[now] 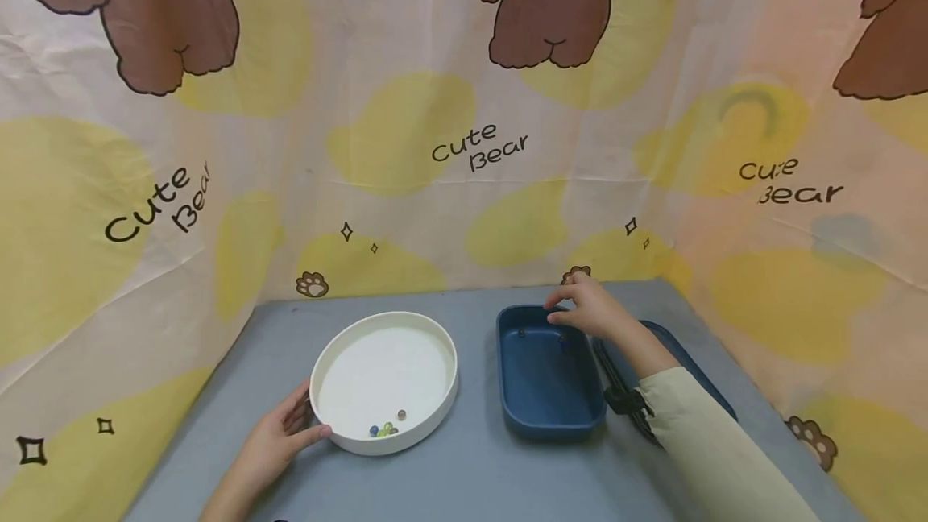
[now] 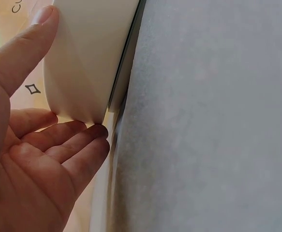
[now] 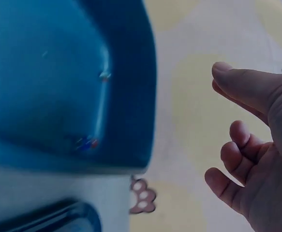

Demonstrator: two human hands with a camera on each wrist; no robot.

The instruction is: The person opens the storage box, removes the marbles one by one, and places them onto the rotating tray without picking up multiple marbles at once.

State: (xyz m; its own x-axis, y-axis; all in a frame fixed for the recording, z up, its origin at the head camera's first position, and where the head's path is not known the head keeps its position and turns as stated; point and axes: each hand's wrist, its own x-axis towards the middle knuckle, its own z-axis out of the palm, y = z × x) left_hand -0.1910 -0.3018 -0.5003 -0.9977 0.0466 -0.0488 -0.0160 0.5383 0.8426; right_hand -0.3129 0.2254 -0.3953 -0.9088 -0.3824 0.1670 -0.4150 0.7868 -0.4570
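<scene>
A round white tray (image 1: 380, 369) with a low wall stands left of centre. Several marbles (image 1: 387, 428), green, blue and brownish, lie in its near part. My left hand (image 1: 271, 437) touches the tray's left side; in the left wrist view its fingertips (image 2: 98, 130) rest against the outer wall, the thumb at the other edge. My right hand (image 1: 586, 309) hovers over the far right corner of a deep blue rectangular box (image 1: 551, 385), thumb and forefinger apart, nothing visible between them. Inside the box, a small marble (image 3: 105, 76) and a blue-and-red cluster (image 3: 86, 143) lie near the far wall.
Right of the box, partly beneath my right forearm, lies another dark blue container (image 1: 677, 349). A black strap (image 1: 625, 401) circles the right wrist. The grey tabletop (image 1: 464, 474) is bordered by a printed cloth (image 1: 406, 208) hanging behind and at both sides.
</scene>
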